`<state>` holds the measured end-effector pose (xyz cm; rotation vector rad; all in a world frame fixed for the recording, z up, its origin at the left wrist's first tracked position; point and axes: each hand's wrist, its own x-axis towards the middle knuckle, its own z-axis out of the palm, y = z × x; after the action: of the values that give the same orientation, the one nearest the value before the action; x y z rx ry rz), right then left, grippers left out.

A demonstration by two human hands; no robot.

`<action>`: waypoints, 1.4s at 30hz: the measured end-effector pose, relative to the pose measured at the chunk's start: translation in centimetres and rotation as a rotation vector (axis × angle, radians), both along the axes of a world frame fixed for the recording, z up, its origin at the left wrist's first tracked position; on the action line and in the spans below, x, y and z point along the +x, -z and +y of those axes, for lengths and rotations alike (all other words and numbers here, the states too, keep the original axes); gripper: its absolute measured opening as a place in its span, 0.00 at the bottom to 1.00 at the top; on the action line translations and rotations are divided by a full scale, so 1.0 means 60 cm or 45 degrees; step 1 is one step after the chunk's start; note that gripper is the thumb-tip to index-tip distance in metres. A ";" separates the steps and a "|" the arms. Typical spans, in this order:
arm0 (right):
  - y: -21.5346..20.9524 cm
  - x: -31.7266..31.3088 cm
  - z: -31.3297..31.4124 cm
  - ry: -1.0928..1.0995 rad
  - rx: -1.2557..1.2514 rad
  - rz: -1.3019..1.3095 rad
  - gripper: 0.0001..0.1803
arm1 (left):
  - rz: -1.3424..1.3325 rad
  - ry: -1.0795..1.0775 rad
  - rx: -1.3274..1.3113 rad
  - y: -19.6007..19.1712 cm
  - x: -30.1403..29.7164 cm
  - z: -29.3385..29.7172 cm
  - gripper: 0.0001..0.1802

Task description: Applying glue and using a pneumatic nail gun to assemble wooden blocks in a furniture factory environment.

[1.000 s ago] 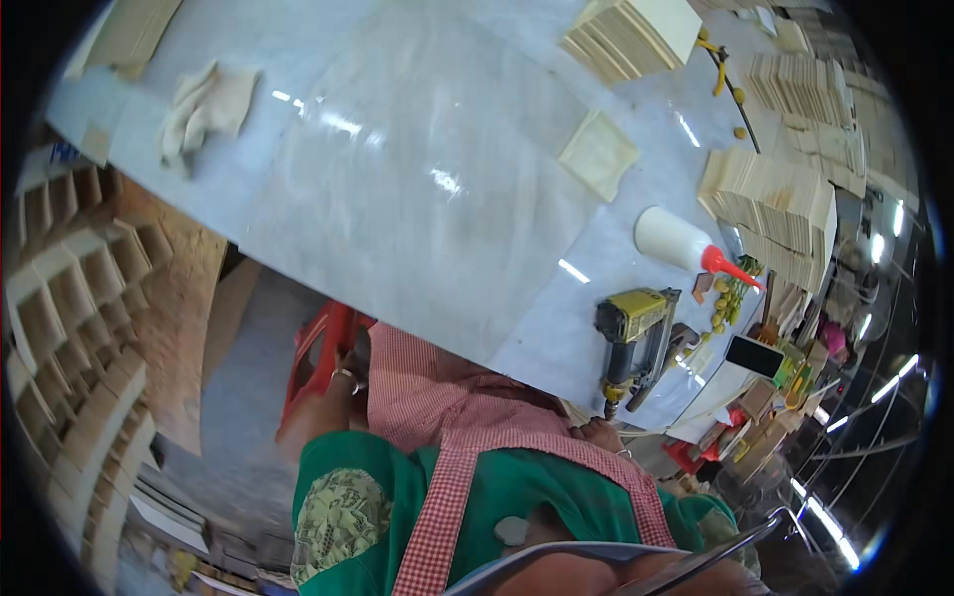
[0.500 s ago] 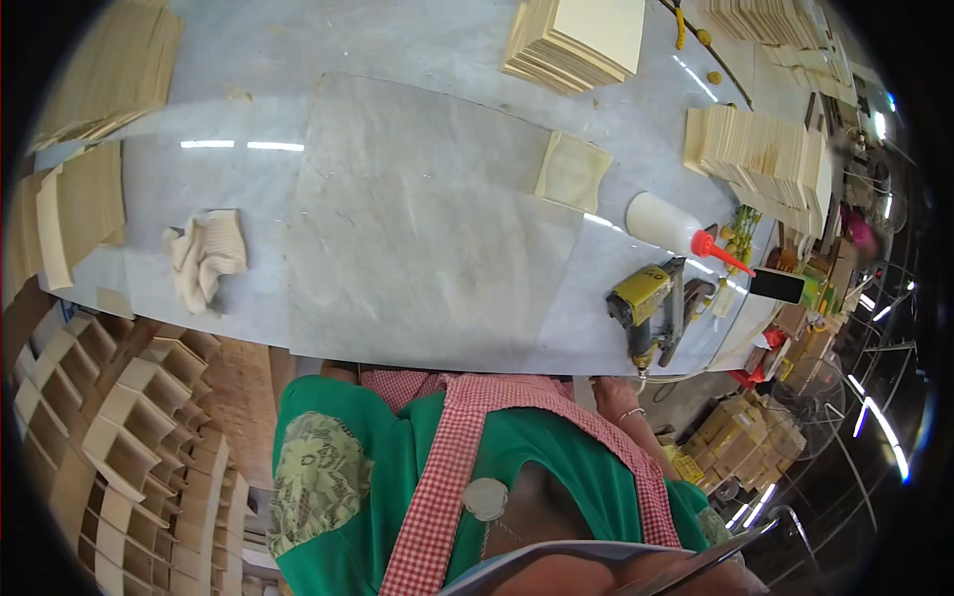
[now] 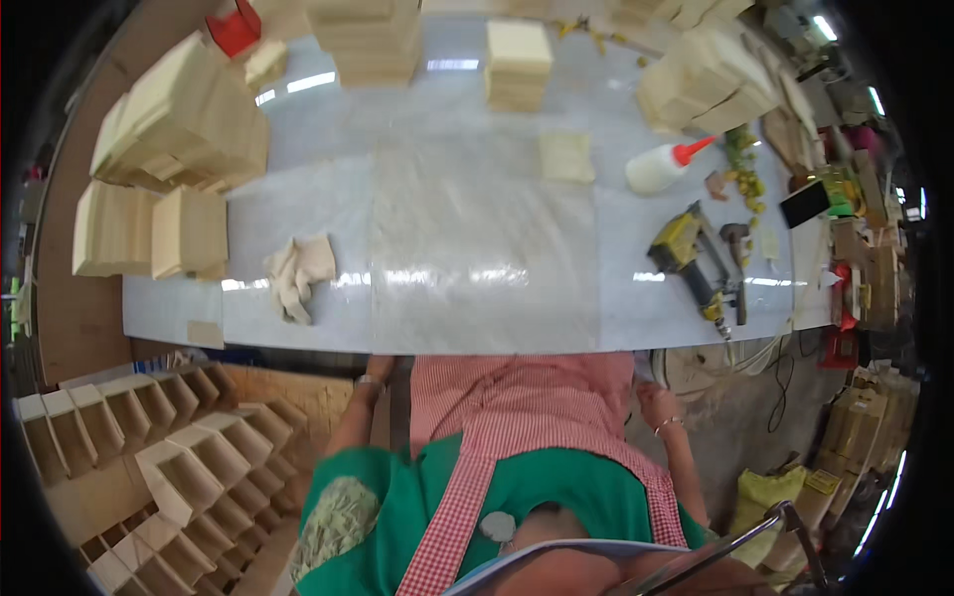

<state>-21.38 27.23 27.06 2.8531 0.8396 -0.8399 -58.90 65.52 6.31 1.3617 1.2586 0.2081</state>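
Flanking a red-checked apron [image 3: 517, 397] at lower centre of the frame: two bare hands. Left hand [image 3: 381, 368], beside the near edge of the surface [image 3: 636, 318], partly hidden, grip cannot be told. Right hand [image 3: 656, 402], below that edge, fingers loosely curled; any contents cannot be told. Right of centre: one yellow-and-black nail gun [image 3: 681, 241], lying flat; one white bottle [image 3: 654, 170], red nozzle, on its side. Left of centre: one crumpled pale cloth [image 3: 301, 273]. Upper left: stacked wooden pieces [image 3: 189, 119]. Lower left: open wooden compartments [image 3: 184, 482].
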 end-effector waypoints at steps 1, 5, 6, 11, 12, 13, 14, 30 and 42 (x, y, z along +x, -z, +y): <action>-0.014 0.000 0.005 0.019 0.046 -0.060 0.10 | -0.109 -0.042 0.027 -0.007 0.032 0.024 0.17; -0.070 -0.003 0.034 0.024 0.300 -0.066 0.12 | 0.344 0.575 0.190 -0.142 0.033 0.036 0.17; -0.090 -0.007 0.046 0.020 0.432 -0.120 0.12 | 0.321 0.589 0.229 -0.195 0.050 0.042 0.17; -0.154 -0.024 0.144 -0.118 0.697 -0.189 0.11 | 0.393 1.075 0.362 -0.364 0.053 0.057 0.21; -0.158 -0.024 0.163 -0.130 0.738 -0.174 0.11 | 0.320 1.106 0.335 -0.386 0.052 0.060 0.23; -0.159 -0.024 0.183 -0.130 0.777 -0.157 0.11 | 0.250 1.149 0.304 -0.404 0.055 0.065 0.24; -0.165 -0.024 0.201 -0.176 0.794 -0.178 0.10 | 0.085 1.097 0.183 -0.423 0.060 0.069 0.25; -0.160 -0.006 0.317 -0.493 1.198 -0.069 0.08 | -0.249 0.597 0.226 -0.559 0.140 0.067 0.19; -0.128 0.007 0.288 -0.489 1.323 0.119 0.06 | 0.443 -0.325 1.435 -0.624 0.010 0.242 0.20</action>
<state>-20.97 44.53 34.75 3.1664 2.3004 -0.5737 -58.29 80.03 43.74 2.2368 1.6942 1.0064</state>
